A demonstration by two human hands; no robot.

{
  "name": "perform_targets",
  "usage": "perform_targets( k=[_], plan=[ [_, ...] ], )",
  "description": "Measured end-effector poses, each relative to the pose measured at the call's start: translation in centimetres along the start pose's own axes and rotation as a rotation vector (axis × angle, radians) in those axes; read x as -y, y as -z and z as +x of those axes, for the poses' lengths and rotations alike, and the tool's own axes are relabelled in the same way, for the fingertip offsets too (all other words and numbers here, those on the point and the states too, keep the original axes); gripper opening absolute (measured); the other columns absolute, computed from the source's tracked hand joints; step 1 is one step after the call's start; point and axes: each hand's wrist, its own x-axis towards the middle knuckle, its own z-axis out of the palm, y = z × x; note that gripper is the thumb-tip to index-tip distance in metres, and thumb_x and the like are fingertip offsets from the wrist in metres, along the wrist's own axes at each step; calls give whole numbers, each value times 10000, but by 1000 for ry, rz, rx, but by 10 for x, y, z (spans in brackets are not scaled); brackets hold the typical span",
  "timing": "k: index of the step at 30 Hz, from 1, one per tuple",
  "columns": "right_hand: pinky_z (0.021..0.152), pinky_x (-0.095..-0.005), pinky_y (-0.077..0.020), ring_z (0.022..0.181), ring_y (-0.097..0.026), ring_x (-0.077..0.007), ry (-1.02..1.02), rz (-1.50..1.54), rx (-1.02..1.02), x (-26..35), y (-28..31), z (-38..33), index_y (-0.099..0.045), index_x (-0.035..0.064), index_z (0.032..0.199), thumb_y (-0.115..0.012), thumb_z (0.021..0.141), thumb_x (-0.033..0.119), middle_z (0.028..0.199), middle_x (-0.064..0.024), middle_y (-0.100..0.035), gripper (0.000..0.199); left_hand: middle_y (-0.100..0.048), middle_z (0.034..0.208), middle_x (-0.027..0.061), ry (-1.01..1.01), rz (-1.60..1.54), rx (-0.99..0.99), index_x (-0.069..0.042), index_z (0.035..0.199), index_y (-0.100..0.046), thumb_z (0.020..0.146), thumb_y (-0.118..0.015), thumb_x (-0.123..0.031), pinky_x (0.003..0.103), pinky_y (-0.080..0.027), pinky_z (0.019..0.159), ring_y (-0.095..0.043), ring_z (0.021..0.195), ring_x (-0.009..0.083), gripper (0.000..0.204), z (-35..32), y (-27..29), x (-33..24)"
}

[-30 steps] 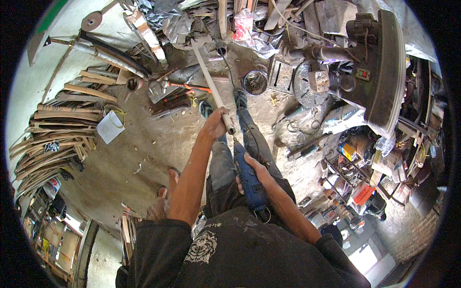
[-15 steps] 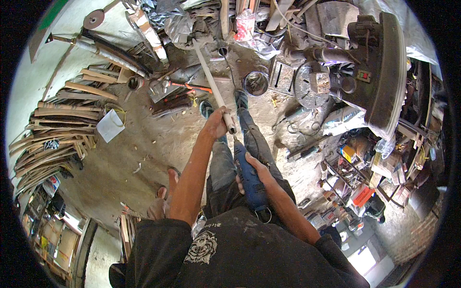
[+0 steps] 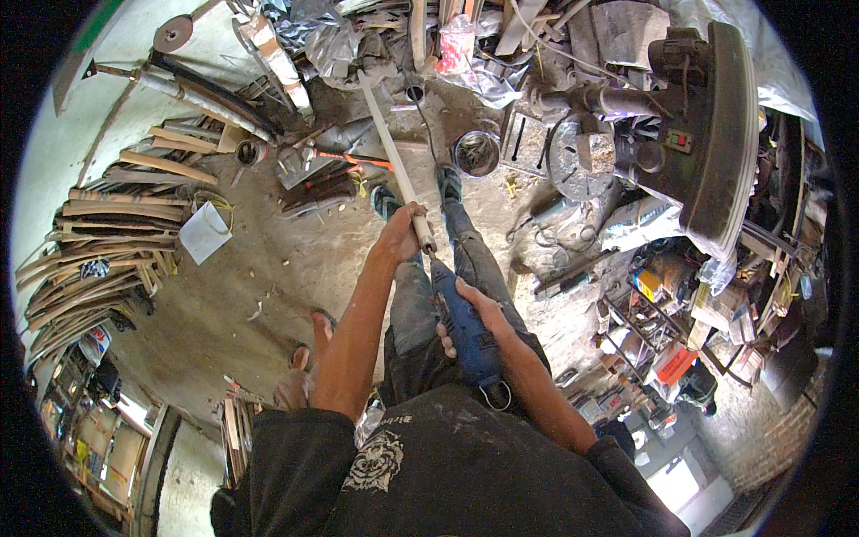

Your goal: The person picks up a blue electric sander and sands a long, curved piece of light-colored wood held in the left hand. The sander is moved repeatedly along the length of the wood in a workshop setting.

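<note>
My left hand (image 3: 404,231) is closed round the near end of a long pale rod (image 3: 387,139), which slants away to the upper left. A dark hollow shows in the rod's near end. In my right hand (image 3: 479,313) is a blue rotary tool (image 3: 468,336) with a wire ring at its back. Its thin bit meets the rod's hollow end; how deep it sits I cannot tell. The fingers of my right hand wrap the tool's body from both sides.
Curved wooden strips (image 3: 116,215) are stacked at the left. A bucket (image 3: 476,154) stands past my feet. On the right is a large machine (image 3: 716,143) with a red and green switch, above cluttered shelves (image 3: 680,331). Another person's bare foot (image 3: 323,326) shows beside my left arm.
The rotary tool has shifted slightly up and left, its bit now against the rod's end, where before a small gap showed. My left hand stays on the rod.
</note>
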Motion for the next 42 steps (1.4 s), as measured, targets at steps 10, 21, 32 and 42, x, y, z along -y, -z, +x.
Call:
perform_targets(
  k=[10,21,32,42],
  plan=[
    [416,-320,-498,466,-572,-210,2,17,45,1,2,1,-483,30,1114,-480,889,495,678,-133,-592,516,-514,744,97,9,-3,4,-16,903,-444,746,-525,-130,351,-495,577,-544,630,227,211,0,6,-2],
    [401,-324,-501,475,-584,-217,-1,-6,53,-1,6,5,-471,33,1138,-459,900,482,684,-149,-596,508,-524,726,98,3,40,-24,-14,918,-471,751,-523,-163,356,-486,558,-555,618,232,230,-1,9,0],
    [421,-334,-497,471,-580,-219,13,-20,59,-2,5,5,-474,34,1132,-475,889,495,674,-150,-585,521,-503,751,80,-17,55,-33,-38,944,-438,757,-520,-168,366,-478,569,-543,622,231,242,-2,7,-2],
    [409,-327,-480,467,-561,-218,59,-8,157,-4,8,-4,-468,23,1141,-450,893,509,662,-149,-575,546,-524,769,92,12,14,38,-21,941,-455,775,-518,-157,365,-495,597,-556,650,236,224,-6,5,-7]
  ],
)
